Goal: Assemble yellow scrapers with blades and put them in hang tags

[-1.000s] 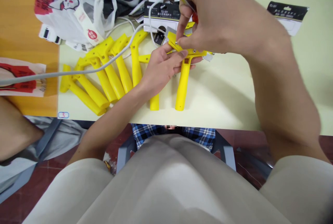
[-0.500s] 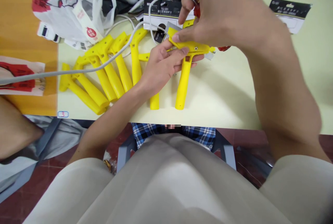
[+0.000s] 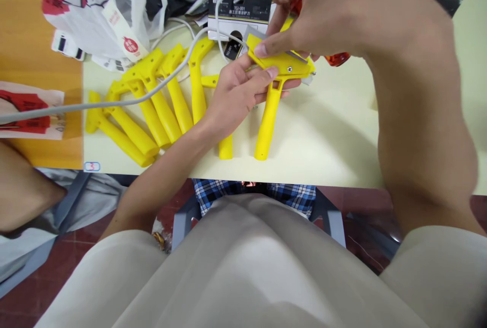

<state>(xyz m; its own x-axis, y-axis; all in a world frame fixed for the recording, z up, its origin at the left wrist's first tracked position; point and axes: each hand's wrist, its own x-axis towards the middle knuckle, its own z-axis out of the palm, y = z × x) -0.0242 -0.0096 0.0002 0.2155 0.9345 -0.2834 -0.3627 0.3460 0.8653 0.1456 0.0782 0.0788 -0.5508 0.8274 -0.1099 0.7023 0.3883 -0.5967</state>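
My left hand is closed on a yellow scraper, its thumb on top of the head and other fingers underneath. The scraper's handle points toward me; a small screw shows in its head, with a grey metal blade at the far edge. Over the same head, my right hand presses its thumb on the left end. Tucked in that hand is a screwdriver with a red see-through handle, its metal shaft pointing up and away. The right fingertips are partly hidden.
Several yellow scraper handles lie in a row on the left of the table. A grey cable runs across them. Behind are black-and-white package cards and a plastic bag. Another person's leg is at far left.
My right hand has shifted slightly right and the screwdriver's shaft with it. More of the scraper head now shows between my hands; the scraper stays in my left hand.
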